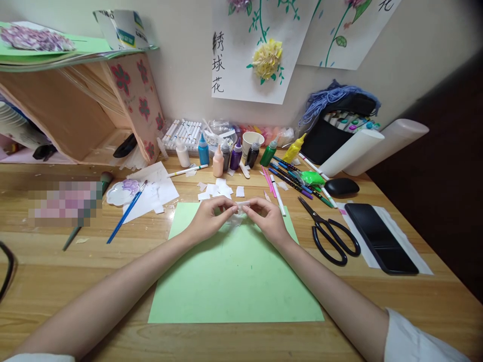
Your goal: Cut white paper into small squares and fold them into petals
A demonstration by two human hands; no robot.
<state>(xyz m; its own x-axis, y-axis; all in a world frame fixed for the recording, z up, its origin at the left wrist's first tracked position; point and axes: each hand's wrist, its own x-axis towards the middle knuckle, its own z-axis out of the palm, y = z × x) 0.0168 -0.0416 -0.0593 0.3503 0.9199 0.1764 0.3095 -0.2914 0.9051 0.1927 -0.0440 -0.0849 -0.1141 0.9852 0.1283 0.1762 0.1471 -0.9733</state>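
Note:
My left hand (210,218) and my right hand (266,217) meet over the far edge of a light green paper sheet (234,271) on the wooden desk. Both pinch a small piece of white tissue paper (241,207) between thumbs and fingertips. More crumpled white tissue shows just below the fingers. Several small white paper squares (217,190) lie just beyond the hands.
Black scissors (328,232) and a black phone (380,237) lie to the right. Paint bottles (226,155), a white cup (252,141) and coloured markers (294,181) stand behind. A blue paintbrush (126,212) and a flower-shaped palette (121,192) lie at left, beside a cardboard box (75,110).

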